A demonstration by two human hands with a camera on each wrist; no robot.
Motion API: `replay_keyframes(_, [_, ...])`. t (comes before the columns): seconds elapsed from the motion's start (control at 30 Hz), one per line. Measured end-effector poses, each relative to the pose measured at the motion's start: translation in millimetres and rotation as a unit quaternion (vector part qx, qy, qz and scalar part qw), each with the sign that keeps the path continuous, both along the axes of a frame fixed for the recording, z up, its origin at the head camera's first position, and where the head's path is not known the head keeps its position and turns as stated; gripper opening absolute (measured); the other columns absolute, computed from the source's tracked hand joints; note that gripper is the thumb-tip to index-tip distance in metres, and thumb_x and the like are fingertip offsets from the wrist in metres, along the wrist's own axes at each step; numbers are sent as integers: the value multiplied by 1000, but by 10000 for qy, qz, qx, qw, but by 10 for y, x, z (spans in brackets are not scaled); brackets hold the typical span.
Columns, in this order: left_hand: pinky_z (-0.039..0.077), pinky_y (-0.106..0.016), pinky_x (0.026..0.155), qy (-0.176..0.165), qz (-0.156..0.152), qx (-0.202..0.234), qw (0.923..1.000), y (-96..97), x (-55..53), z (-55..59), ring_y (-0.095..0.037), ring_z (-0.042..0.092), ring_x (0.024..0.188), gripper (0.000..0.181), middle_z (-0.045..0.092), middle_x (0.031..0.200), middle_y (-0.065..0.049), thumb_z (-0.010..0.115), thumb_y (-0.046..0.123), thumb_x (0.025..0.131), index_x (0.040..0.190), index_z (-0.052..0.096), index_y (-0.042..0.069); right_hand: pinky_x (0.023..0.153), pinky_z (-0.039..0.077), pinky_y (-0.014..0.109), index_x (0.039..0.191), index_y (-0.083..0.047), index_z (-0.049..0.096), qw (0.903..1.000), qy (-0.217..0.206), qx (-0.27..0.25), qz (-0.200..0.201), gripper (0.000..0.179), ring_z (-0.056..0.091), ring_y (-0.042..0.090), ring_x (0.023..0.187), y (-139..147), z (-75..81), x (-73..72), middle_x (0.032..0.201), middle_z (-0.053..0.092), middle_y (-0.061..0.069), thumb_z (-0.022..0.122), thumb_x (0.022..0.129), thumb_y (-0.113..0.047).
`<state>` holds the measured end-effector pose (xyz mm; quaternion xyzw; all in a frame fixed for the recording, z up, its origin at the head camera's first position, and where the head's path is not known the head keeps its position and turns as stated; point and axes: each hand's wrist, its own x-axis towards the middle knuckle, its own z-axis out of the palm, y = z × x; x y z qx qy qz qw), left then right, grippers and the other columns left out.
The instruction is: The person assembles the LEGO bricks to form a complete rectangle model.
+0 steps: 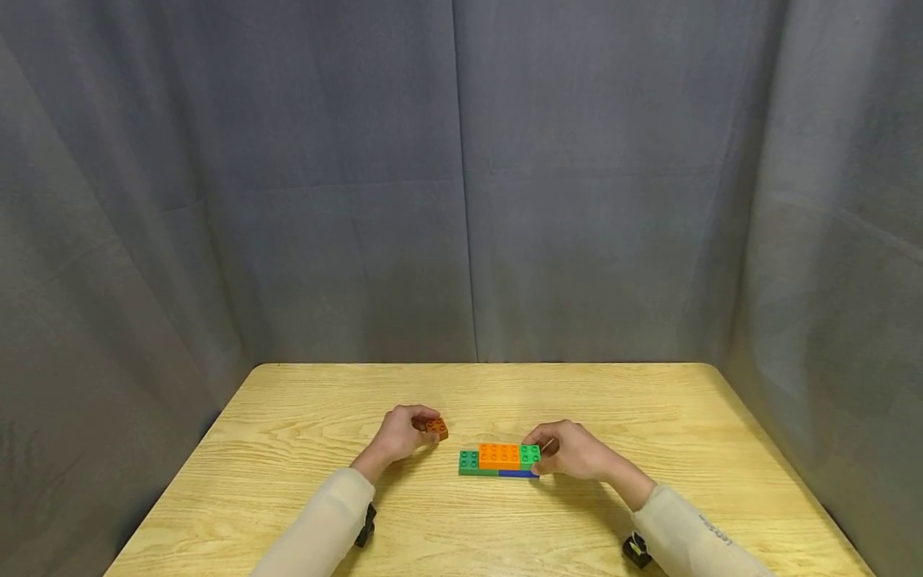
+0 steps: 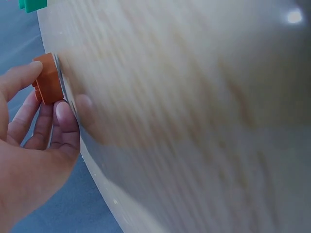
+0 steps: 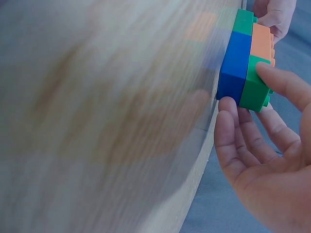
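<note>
My left hand (image 1: 399, 436) pinches a dark orange toy building brick (image 1: 437, 429) between thumb and fingers. In the left wrist view this brick (image 2: 50, 80) is at the tabletop, its studs facing the palm side. To its right lies a two-layer brick assembly. The lower layer has a green brick (image 1: 469, 461) on the left and a blue brick (image 3: 233, 68) on the right. On top sit a bright orange brick (image 1: 500, 457) and, at the right end, a small lighter green brick (image 1: 530, 454). My right hand (image 1: 573, 451) grips that small green brick, with thumb and fingers on opposite sides.
A pale wooden table (image 1: 303, 497) with rounded far corners carries everything. Grey curtains (image 1: 360, 200) hang behind it and along both sides. A black wrist strap (image 1: 366, 526) shows under the left sleeve, and another (image 1: 636, 550) under the right sleeve.
</note>
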<state>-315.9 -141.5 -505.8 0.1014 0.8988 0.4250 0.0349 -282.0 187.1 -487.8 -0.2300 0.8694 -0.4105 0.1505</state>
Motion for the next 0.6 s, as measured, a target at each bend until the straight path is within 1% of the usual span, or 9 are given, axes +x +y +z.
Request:
replay_keyframes(0.23, [56,-33,81,-99,-28,148,9998,-36,-4,15,-18,65,94,36,71,109,-8,78,7,85,121,71,6,79,58,37,119,-8,69,10000,-2,-47,29,37,66,23,95,12,-8,-3,106,68,9,79,85,-15])
replay_keyframes(0.4, [56,-33,81,-21,-186,228,9996,-50,-3,20,-18,66,94,37,72,110,-9,79,7,85,121,70,5,77,58,35,119,-8,69,9999,-70,-115,40,36,66,23,94,18,-5,2,105,68,10,79,85,-14])
replay_keyframes(0.6, [56,-34,83,2,-330,187,9993,-54,12,44,-19,67,97,35,72,110,-7,79,9,85,119,71,9,77,58,36,119,-8,69,9999,-104,-112,43,36,67,23,94,28,1,2,105,68,9,80,85,-14])
